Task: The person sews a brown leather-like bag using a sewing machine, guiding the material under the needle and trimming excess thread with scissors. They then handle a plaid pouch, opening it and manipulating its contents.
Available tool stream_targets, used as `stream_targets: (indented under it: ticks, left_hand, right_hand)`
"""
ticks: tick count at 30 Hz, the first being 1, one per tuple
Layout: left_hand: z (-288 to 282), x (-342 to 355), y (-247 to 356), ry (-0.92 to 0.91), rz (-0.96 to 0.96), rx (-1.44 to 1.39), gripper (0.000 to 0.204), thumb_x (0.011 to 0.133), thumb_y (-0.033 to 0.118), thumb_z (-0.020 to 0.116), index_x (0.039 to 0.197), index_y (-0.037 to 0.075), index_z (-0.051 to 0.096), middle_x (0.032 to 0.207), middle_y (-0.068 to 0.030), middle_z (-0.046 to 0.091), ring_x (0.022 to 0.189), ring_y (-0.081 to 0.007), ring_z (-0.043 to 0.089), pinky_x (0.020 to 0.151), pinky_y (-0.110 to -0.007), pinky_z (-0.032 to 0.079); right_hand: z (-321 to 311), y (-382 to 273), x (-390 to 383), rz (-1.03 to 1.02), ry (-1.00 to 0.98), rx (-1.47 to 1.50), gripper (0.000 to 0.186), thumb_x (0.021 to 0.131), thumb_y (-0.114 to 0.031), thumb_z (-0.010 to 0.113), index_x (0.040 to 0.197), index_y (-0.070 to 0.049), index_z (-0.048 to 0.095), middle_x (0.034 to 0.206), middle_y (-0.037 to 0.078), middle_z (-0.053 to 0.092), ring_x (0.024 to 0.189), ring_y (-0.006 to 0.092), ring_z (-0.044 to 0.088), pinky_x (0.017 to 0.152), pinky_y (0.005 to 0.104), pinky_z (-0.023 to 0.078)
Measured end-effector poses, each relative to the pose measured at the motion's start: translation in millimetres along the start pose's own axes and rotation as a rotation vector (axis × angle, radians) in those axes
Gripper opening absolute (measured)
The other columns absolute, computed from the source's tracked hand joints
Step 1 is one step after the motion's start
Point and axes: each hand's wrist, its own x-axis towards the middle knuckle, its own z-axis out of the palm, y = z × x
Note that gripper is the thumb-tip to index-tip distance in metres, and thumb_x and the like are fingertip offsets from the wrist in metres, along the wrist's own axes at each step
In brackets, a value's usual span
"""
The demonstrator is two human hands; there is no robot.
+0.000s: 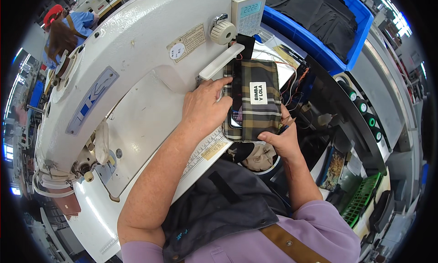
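A plaid fabric pouch (262, 121) in brown, black and cream, with a white label (258, 93), is held up beside the sewing machine. My right hand (285, 137) grips its lower right corner, thumb on the front and fingers behind. A dark, thin, pointed tool (287, 125) sticks out by those fingers; its kind is unclear. At the pouch's left side a black phone (236, 99) shows, partly covered by the plaid fabric, its lower end bright. My left hand (207, 105) has its index finger stretched to the phone's upper left edge, with the thumb apart near its middle.
The white sewing machine (150, 39) fills the left, with a control panel (249, 12) on top. Dark fabric lies in a blue crate (365, 30) at far right. Thread spools (362, 106) and a green basket (360, 199) stand right. Another person (68, 28) sits far left.
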Motion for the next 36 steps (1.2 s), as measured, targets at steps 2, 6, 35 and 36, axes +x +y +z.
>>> stream_targets:
  ticks: [2, 6, 35, 36]
  left_hand:
    - [-4.6, 0.7, 3.5, -0.047, -0.065, -0.052, 0.058, 0.076, 0.020, 0.058, 0.133, 0.014, 0.067, 0.077, -0.0051, 0.060, 0.075, -0.0200, 0.060, 0.074, -0.035, 0.048]
    - [-6.7, 1.8, 8.2, -0.066, -0.141, -0.037, 0.055, 0.078, 0.020, 0.058, 0.132, 0.017, 0.068, 0.068, -0.0023, 0.060, 0.068, -0.0167, 0.059, 0.070, -0.033, 0.047]
    - [-6.8, 26.2, -3.6, -0.231, -0.339, -0.119, 0.061, 0.075, 0.032, 0.059, 0.135, 0.033, 0.064, 0.108, -0.0050, 0.075, 0.109, -0.0240, 0.068, 0.099, -0.036, 0.049]
    - [-6.6, 26.2, -4.0, -0.234, -0.343, -0.121, 0.061, 0.075, 0.032, 0.059, 0.135, 0.033, 0.064, 0.109, -0.0049, 0.075, 0.109, -0.0240, 0.068, 0.099, -0.036, 0.049]
  right_hand:
    - [0.8, -5.3, 0.0, 0.033, -0.014, -0.024, 0.091, 0.063, -0.010, 0.095, 0.142, 0.000, 0.051, 0.126, 0.007, 0.066, 0.116, 0.0155, 0.062, 0.103, 0.0324, 0.048]
    - [2.8, -11.7, 1.8, 0.053, -0.023, -0.052, 0.086, 0.065, -0.007, 0.093, 0.141, 0.000, 0.053, 0.124, 0.007, 0.067, 0.113, 0.0143, 0.063, 0.100, 0.0311, 0.049]
    - [6.1, -14.3, 4.2, 0.026, -0.028, -0.100, 0.079, 0.072, -0.005, 0.089, 0.141, 0.004, 0.050, 0.124, 0.008, 0.067, 0.111, 0.0144, 0.064, 0.099, 0.0304, 0.050]
    - [6.2, -14.2, 4.1, 0.023, -0.027, -0.097, 0.080, 0.072, -0.005, 0.089, 0.141, 0.004, 0.050, 0.124, 0.009, 0.067, 0.111, 0.0145, 0.064, 0.099, 0.0305, 0.050]
